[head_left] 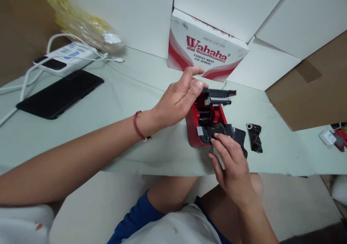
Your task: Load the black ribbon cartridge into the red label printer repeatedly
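Note:
A red housing with black hinged parts [192,123] lies open on the table, and its inner workings are partly visible. My right hand [230,164] pinches its black front flap [218,132] between thumb and fingers. My left hand [179,99] is held open over the device's rear edge, close to a black upper arm [221,93] and a small metal bar [219,101]. I cannot tell whether those fingers touch it. A separate black piece with a round metal eyelet [255,138] lies just right of the device, apart from both hands.
A black smartphone [60,94], a white power bank [65,58] with a white cable, and a yellow plastic bag [81,23] lie at the left. A Wahaha water carton [206,48], white boxes and brown cardboard [306,88] stand along the back.

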Motion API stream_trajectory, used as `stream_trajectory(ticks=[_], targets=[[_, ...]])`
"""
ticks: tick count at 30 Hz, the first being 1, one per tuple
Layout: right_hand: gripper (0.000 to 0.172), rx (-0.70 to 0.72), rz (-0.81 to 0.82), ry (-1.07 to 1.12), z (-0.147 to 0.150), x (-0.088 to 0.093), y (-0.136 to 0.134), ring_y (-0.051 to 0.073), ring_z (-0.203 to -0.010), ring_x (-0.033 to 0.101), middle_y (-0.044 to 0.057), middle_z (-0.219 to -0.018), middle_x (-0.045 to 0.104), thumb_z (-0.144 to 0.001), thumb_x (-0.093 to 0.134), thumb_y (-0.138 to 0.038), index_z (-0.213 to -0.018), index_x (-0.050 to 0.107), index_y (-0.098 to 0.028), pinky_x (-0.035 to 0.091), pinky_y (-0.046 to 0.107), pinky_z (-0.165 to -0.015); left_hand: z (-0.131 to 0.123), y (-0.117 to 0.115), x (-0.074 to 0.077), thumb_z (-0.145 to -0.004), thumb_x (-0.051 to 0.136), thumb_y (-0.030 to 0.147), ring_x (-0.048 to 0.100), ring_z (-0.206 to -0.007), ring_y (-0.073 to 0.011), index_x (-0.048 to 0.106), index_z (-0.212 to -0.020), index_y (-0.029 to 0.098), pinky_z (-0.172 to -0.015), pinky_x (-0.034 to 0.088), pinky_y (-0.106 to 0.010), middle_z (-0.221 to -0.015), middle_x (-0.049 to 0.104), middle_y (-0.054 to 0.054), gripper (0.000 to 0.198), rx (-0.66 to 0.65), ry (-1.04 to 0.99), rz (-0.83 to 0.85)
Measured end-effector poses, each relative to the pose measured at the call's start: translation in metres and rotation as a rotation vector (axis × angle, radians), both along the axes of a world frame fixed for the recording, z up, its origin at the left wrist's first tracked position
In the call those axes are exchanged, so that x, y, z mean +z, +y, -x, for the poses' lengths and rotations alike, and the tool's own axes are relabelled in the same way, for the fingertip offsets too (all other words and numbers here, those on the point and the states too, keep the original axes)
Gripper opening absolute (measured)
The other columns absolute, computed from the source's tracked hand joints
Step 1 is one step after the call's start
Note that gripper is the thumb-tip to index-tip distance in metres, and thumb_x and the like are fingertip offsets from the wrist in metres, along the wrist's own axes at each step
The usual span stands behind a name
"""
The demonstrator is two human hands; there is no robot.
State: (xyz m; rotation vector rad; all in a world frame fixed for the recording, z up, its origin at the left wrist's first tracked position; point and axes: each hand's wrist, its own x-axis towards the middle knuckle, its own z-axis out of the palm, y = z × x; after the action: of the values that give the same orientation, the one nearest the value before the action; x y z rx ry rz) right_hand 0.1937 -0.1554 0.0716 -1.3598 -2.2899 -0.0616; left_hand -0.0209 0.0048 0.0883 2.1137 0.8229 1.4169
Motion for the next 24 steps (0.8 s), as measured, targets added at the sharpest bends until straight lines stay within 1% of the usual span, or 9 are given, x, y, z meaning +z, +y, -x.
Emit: stream_trajectory(ticks=[2, 5, 8, 12, 14, 17, 19, 21, 24], targets=[[0.056, 0.023, 0.001, 0.020, -0.001, -0.002, 0.002, 0.028, -0.133, 0.056, 0.015, -0.140, 0.061, -0.094, 0.062, -0.007, -0.147, 0.051, -0.020, 0.050, 0.052, -0.112, 0.002, -0.014, -0.009, -0.111, 0.034, 0.037, 0.074, -0.097, -0.0148, 0.049, -0.142, 0.017, -0.091, 0.057, -0.029, -0.107, 0.079, -0.005, 0.040, -0.049, 0.015, -0.023], [0.054, 0.021, -0.034, 0.043, -0.002, -0.005, 0.004, 0.028, -0.131, 0.057, 0.016, -0.138, 0.062, -0.093, 0.063, -0.006, -0.145, 0.054, -0.019, 0.051, 0.051, -0.109, 0.002, -0.030, -0.029, -0.108, 0.039, 0.029, 0.075, -0.102, -0.0168, 0.059, -0.133, 0.016, -0.099, 0.055, -0.033, -0.109, 0.079, -0.007, 0.034, -0.166, 0.086, -0.195], [0.054, 0.021, -0.043, 0.054, -0.001, -0.006, 0.004, 0.028, -0.130, 0.057, 0.015, -0.138, 0.063, -0.094, 0.063, -0.006, -0.145, 0.054, -0.019, 0.052, 0.051, -0.109, -0.003, -0.033, -0.046, -0.104, 0.045, 0.025, 0.074, -0.101, -0.0201, 0.065, -0.122, 0.017, -0.100, 0.054, -0.039, -0.112, 0.078, -0.009, 0.028, -0.133, 0.127, -0.332], [0.052, 0.024, -0.015, 0.043, 0.000, -0.002, 0.004, 0.027, -0.129, 0.056, 0.014, -0.137, 0.063, -0.095, 0.060, -0.007, -0.145, 0.053, -0.021, 0.052, 0.050, -0.107, -0.009, -0.030, -0.047, -0.102, 0.048, 0.024, 0.072, -0.088, -0.0180, 0.060, -0.131, 0.016, -0.086, 0.058, -0.034, -0.096, 0.078, -0.007, 0.032, -0.132, 0.099, -0.302], [0.052, 0.026, -0.001, 0.031, -0.001, -0.001, 0.004, 0.027, -0.130, 0.055, 0.014, -0.138, 0.063, -0.096, 0.059, -0.007, -0.145, 0.052, -0.020, 0.052, 0.050, -0.108, -0.006, -0.034, -0.046, -0.101, 0.047, 0.018, 0.073, -0.090, -0.0169, 0.056, -0.135, 0.016, -0.086, 0.058, -0.032, -0.094, 0.077, -0.005, 0.035, -0.141, 0.052, -0.263], [0.052, 0.036, -0.002, 0.028, -0.001, -0.002, 0.004, 0.027, -0.132, 0.054, 0.015, -0.139, 0.062, -0.095, 0.059, -0.005, -0.146, 0.052, -0.018, 0.050, 0.049, -0.111, 0.004, -0.046, -0.050, -0.097, 0.045, 0.009, 0.073, -0.100, -0.0177, 0.054, -0.135, 0.018, -0.091, 0.058, -0.033, -0.108, 0.078, -0.007, 0.040, -0.117, 0.018, -0.299], [0.053, 0.035, -0.014, 0.036, -0.001, -0.004, 0.004, 0.027, -0.132, 0.054, 0.015, -0.139, 0.061, -0.095, 0.059, -0.005, -0.146, 0.052, -0.017, 0.050, 0.049, -0.111, 0.012, -0.053, -0.055, -0.094, 0.044, 0.005, 0.074, -0.101, -0.0170, 0.053, -0.136, 0.019, -0.088, 0.061, -0.031, -0.119, 0.077, -0.010, 0.045, -0.144, 0.059, -0.320], [0.053, 0.024, -0.020, 0.049, -0.001, -0.004, 0.003, 0.027, -0.131, 0.055, 0.015, -0.139, 0.061, -0.095, 0.059, -0.005, -0.146, 0.051, -0.018, 0.050, 0.050, -0.110, 0.017, -0.057, -0.060, -0.092, 0.043, 0.001, 0.077, -0.095, -0.0144, 0.051, -0.139, 0.019, -0.081, 0.062, -0.026, -0.119, 0.078, -0.009, 0.051, -0.175, 0.126, -0.322], [0.054, 0.005, -0.011, 0.061, 0.000, -0.003, 0.003, 0.027, -0.129, 0.055, 0.014, -0.138, 0.062, -0.095, 0.058, -0.006, -0.146, 0.051, -0.021, 0.051, 0.050, -0.108, 0.017, -0.056, -0.061, -0.088, 0.043, -0.001, 0.076, -0.075, -0.0112, 0.056, -0.131, 0.019, -0.066, 0.060, -0.020, -0.099, 0.081, -0.002, 0.049, -0.146, 0.211, -0.362]])
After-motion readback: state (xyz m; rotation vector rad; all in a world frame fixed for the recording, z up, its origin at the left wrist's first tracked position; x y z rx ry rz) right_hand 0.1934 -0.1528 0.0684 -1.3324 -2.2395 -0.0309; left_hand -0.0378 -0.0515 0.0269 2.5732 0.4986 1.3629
